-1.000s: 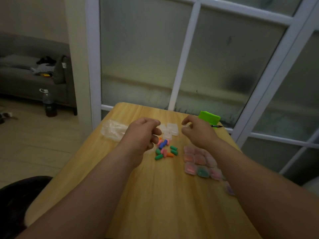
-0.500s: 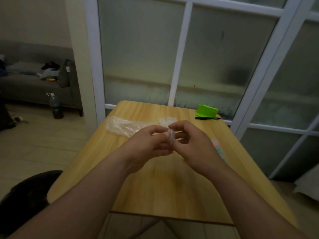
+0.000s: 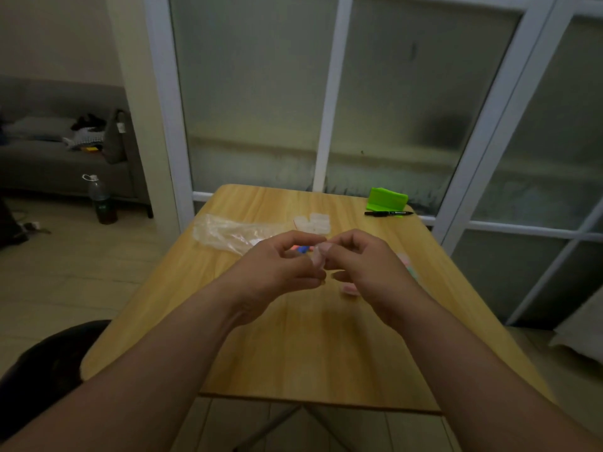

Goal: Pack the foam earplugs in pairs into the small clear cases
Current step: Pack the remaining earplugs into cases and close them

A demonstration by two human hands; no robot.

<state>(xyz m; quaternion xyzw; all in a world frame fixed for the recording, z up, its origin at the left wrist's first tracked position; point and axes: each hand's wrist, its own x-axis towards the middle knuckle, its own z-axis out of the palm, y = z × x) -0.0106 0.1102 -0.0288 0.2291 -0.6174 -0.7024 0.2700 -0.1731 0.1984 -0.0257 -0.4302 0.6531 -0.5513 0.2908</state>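
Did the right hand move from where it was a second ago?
Yes. The right hand was right of the empty cases; now it is nearer the person than them, meeting the left hand, both pinching a small clear case.

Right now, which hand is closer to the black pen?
Right. The pen lies beyond and slightly right of the right hand; the left hand is further left, on the other side of the case both pinch.

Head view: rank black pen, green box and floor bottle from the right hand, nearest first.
1. Black pen, far right of the table, beyond the right hand.
2. Green box, just behind the pen at the table's back edge.
3. Bottle, on the floor, far left.
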